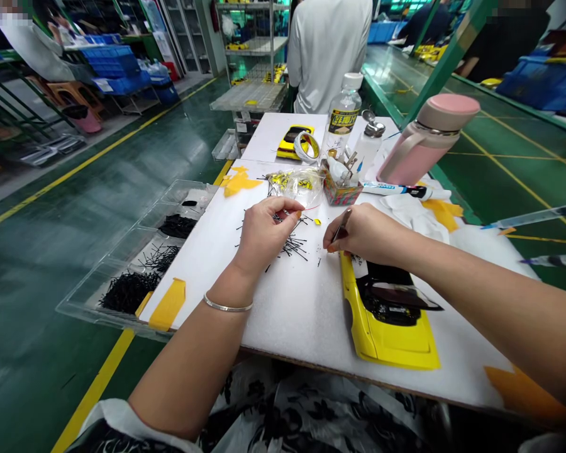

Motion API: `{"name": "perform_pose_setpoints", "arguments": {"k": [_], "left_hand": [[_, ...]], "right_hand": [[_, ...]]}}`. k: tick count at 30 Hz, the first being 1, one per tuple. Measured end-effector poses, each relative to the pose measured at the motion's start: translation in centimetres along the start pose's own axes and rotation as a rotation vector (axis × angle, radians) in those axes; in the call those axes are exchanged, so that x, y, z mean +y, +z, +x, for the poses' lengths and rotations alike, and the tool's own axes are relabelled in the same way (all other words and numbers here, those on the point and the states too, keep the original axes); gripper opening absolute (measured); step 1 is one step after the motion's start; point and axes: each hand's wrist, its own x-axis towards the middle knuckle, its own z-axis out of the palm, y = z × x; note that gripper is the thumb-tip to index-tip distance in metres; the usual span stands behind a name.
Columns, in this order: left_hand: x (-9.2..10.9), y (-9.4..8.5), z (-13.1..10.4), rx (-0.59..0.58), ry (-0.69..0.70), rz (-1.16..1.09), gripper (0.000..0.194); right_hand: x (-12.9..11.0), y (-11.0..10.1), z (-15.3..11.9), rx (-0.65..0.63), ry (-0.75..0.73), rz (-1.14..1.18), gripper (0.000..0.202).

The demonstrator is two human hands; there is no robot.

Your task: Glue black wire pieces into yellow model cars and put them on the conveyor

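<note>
My left hand [271, 229] is closed in a pinch at the near edge of a clear plastic bag [306, 182] with small yellow parts inside. A thin red line runs along the bag by the fingertips; what they pinch is too small to make out. Metal tweezers [343, 224] are gripped in my right hand [358, 228], their tips pointing down at the white board [302, 308]. Right below that hand lies a yellow toy car body [391, 340] with a black interior and a tilted windshield. A small yellow piece [317, 221] and scattered black sticks [293, 246] lie between the hands.
A clear divided tray [89, 292] of black parts sits left of the board. Farther back are another yellow car [287, 146], a tape roll [307, 147], a bottle [342, 119], a small box [342, 194] and a pink flask [424, 141]. A person [327, 50] stands beyond.
</note>
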Motion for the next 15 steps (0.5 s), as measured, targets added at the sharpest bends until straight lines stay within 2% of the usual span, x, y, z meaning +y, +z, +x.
{"name": "perform_pose_setpoints", "arguments": {"k": [15], "left_hand": [[-0.17, 0.05, 0.07, -0.007, -0.009, -0.010, 0.013]], "right_hand": [[0.38, 0.23, 0.27, -0.003, -0.011, 0.040, 0.015]]}}
